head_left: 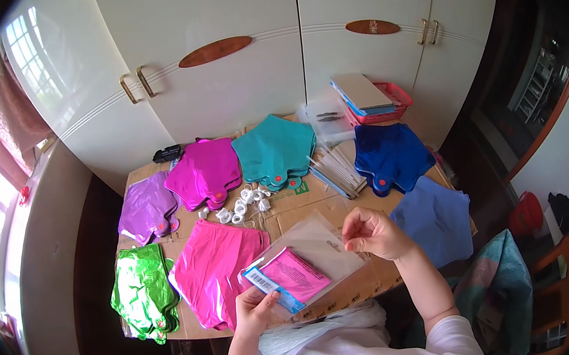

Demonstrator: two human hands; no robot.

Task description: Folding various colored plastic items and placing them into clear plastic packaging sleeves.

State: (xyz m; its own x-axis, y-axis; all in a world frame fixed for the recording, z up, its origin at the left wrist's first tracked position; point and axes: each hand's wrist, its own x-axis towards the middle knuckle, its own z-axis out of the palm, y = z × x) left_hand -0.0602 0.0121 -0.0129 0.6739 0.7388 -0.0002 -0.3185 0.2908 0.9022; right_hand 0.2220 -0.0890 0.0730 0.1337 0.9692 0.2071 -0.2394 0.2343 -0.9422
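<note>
My left hand [258, 310] grips the lower left corner of a clear plastic bag [318, 233], thumb on top. Inside lies a folded pink foil balloon [305, 279] beside a blue and white card [270, 288] with a barcode. Just off the bag's right end, my right hand [377, 233] is raised with thumb and fingertips pinched together; whatever they hold, if anything, is too small to make out. Left of the bag lies a stack of pink star-shaped foil balloons [210, 265]. Light blue foil balloons [435, 220] lie beyond my right hand.
Cardboard [329, 207] covers the table. Around it lie green [139, 283], purple [143, 206], magenta [204, 172], teal [278, 147] and navy [393, 152] foil balloon stacks. White ribbon rolls [240, 213], thin white straws [342, 164] and a red basket [398, 100] stand among them. A chair [566, 286] is at right.
</note>
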